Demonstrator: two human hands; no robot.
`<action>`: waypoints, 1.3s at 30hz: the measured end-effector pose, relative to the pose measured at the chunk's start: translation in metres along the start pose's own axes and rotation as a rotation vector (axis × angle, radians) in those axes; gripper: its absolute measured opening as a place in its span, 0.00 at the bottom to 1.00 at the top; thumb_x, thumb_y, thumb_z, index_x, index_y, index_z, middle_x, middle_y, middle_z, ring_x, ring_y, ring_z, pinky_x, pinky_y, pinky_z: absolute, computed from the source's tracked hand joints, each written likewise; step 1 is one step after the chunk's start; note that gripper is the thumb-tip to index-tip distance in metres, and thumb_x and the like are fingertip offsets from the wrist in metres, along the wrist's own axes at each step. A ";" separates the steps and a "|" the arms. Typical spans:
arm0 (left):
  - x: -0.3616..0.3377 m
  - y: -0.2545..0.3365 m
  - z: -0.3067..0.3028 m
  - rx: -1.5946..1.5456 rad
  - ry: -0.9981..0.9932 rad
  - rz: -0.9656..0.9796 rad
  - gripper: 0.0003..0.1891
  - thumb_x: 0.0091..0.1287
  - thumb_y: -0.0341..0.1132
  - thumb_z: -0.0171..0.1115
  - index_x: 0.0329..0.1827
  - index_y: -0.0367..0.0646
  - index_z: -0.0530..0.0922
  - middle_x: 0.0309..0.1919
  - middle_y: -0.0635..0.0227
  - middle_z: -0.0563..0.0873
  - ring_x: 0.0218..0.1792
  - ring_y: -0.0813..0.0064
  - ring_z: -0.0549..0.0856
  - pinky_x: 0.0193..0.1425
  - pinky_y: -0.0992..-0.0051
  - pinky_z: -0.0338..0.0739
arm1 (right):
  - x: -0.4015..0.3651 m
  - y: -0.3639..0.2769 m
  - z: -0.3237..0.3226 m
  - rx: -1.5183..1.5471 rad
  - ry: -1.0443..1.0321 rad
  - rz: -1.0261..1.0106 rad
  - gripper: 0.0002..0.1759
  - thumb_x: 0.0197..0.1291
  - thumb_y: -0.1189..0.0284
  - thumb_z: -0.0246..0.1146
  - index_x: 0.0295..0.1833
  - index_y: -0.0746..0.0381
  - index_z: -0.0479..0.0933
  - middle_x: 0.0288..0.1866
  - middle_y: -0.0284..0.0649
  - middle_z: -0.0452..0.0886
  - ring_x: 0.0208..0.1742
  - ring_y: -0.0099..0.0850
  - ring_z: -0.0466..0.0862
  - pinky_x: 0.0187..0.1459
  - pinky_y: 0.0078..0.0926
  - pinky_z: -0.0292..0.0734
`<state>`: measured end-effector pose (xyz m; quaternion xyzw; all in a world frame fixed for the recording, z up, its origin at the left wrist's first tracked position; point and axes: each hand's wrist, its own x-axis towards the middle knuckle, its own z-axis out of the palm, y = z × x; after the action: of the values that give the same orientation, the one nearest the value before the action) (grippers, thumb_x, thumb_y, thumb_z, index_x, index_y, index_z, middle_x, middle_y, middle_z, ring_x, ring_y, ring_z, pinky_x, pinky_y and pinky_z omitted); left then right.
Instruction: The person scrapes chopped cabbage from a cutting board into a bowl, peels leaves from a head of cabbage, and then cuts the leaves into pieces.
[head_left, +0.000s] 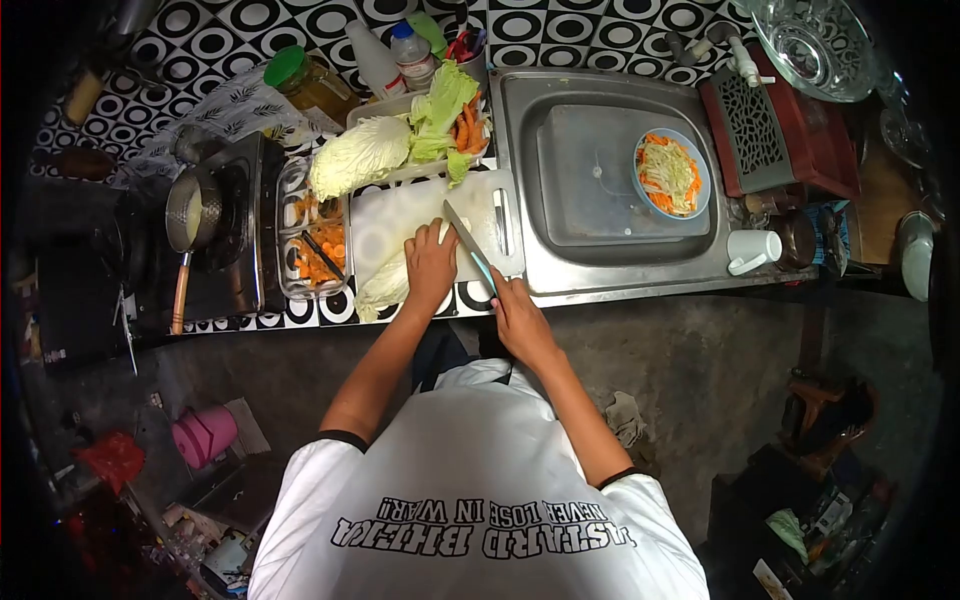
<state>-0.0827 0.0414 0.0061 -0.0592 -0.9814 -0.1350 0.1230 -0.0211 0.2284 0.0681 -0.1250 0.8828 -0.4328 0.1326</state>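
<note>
A white cutting board [395, 215] lies on the patterned counter, left of the sink. My left hand [431, 265] presses down on pale cabbage leaves [382, 286] at the board's front edge. My right hand [518, 315] grips the teal handle of a knife [468, 243]; its blade slants up over the board just right of my left hand's fingers.
A whole napa cabbage [358, 153] and a tray of greens and carrots [452, 118] sit behind the board. A clear container [315, 240] of carrot pieces stands to the left, beside a stove with a pan [192, 212]. In the sink [600, 175] rests a plate of shredded vegetables [671, 174]. A white mug [752, 249] stands at its right.
</note>
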 end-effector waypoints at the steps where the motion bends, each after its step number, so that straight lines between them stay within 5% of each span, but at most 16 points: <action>1: 0.000 0.000 0.001 -0.041 0.001 -0.012 0.14 0.64 0.32 0.61 0.54 0.45 0.80 0.55 0.60 0.78 0.52 0.59 0.76 0.52 0.61 0.66 | 0.002 0.002 0.003 0.003 -0.012 0.003 0.26 0.70 0.73 0.50 0.73 0.64 0.60 0.47 0.54 0.70 0.47 0.53 0.76 0.49 0.46 0.74; 9: -0.002 0.000 0.012 0.032 0.004 -0.038 0.17 0.58 0.31 0.63 0.52 0.48 0.80 0.54 0.61 0.79 0.49 0.61 0.77 0.51 0.62 0.67 | 0.000 0.011 0.027 0.029 -0.036 0.008 0.29 0.70 0.76 0.50 0.75 0.65 0.56 0.48 0.57 0.69 0.47 0.55 0.76 0.50 0.47 0.73; 18: 0.001 0.005 0.008 0.032 -0.003 -0.033 0.17 0.57 0.29 0.63 0.51 0.45 0.81 0.52 0.60 0.80 0.45 0.61 0.76 0.48 0.63 0.65 | 0.002 0.014 0.046 -0.119 -0.015 0.012 0.40 0.58 0.84 0.51 0.77 0.66 0.49 0.50 0.61 0.69 0.45 0.59 0.77 0.47 0.49 0.76; 29: 0.003 0.004 0.010 -0.002 -0.044 -0.052 0.16 0.58 0.30 0.62 0.51 0.45 0.81 0.51 0.60 0.81 0.44 0.60 0.76 0.47 0.62 0.65 | 0.005 -0.002 0.039 -0.230 -0.159 0.147 0.50 0.54 0.84 0.54 0.81 0.51 0.41 0.51 0.60 0.72 0.39 0.60 0.80 0.43 0.51 0.77; 39: 0.002 -0.003 0.017 -0.010 0.014 -0.005 0.18 0.61 0.33 0.62 0.56 0.46 0.80 0.46 0.64 0.79 0.41 0.63 0.75 0.46 0.63 0.64 | 0.031 0.007 0.046 -0.273 -0.060 0.090 0.44 0.55 0.81 0.53 0.79 0.57 0.49 0.42 0.59 0.77 0.33 0.57 0.83 0.38 0.50 0.81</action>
<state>-0.0888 0.0431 -0.0103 -0.0562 -0.9800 -0.1406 0.1292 -0.0353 0.1886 0.0311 -0.1152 0.9338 -0.2984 0.1601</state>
